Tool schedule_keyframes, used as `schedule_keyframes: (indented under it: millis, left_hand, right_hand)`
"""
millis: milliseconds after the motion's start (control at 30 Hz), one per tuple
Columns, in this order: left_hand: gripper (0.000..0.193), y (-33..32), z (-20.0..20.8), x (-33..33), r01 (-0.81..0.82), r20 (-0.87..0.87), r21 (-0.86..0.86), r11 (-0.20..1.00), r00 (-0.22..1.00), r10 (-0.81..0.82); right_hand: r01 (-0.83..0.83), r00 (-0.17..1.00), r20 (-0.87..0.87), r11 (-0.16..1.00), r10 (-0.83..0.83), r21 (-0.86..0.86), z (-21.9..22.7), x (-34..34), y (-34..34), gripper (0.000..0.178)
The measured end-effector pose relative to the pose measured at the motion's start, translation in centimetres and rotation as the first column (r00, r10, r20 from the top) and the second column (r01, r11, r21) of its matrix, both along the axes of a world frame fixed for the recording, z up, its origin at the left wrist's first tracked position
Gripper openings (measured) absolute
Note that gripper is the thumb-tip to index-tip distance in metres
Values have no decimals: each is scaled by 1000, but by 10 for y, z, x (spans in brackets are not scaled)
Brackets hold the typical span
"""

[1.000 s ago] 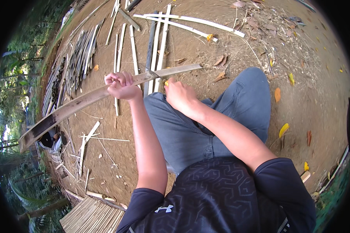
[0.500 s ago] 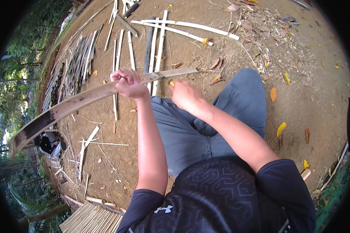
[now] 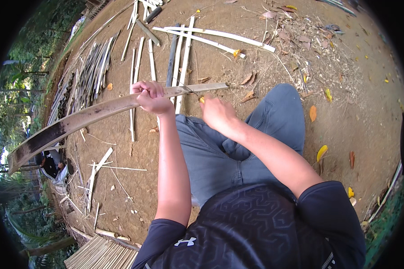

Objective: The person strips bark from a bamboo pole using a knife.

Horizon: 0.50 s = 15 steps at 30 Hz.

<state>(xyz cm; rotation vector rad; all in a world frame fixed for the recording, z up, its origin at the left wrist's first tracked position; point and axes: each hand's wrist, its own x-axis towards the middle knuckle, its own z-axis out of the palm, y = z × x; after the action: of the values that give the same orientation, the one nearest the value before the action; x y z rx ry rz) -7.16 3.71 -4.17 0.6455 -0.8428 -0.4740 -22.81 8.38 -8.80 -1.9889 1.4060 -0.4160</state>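
Observation:
A long split bamboo strip, pale with a blackened stretch near its far-left end, slants across in front of me. My left hand is closed around it near its right part. Past that hand, the strip's narrower end points right. My right hand is closed on a yellow-handled knife, just below the strip's right part. The knife's thin dark blade crosses the strip there; the fingers hide most of the handle.
Peeled bamboo slats and a dark pole lie on the dirt ahead. A stack of bamboo strips lies at the left. Another person sits at the far left. A slatted bamboo panel is at the lower left.
My right hand and the knife have shifted slightly right and down. The bamboo strip's right end has dipped a little, while its left end has risen slightly.

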Motion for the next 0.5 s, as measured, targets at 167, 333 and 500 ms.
schedule_keyframes:
  millis: [167,333,500]
  left_hand:
    - [8,1,-3,0,-1,12,-2,1000,1000,1]
    - [7,1,-4,6,-29,29,-35,999,999,30]
    - [8,-6,-2,1,-3,11,-21,1000,1000,3]
  right_hand:
    - [60,998,-7,992,-60,113,-22,-11,-12,30]
    - [8,999,-33,992,-3,129,8,-3,1,35]
    - [42,999,-24,992,-40,116,-28,-17,-22,35]
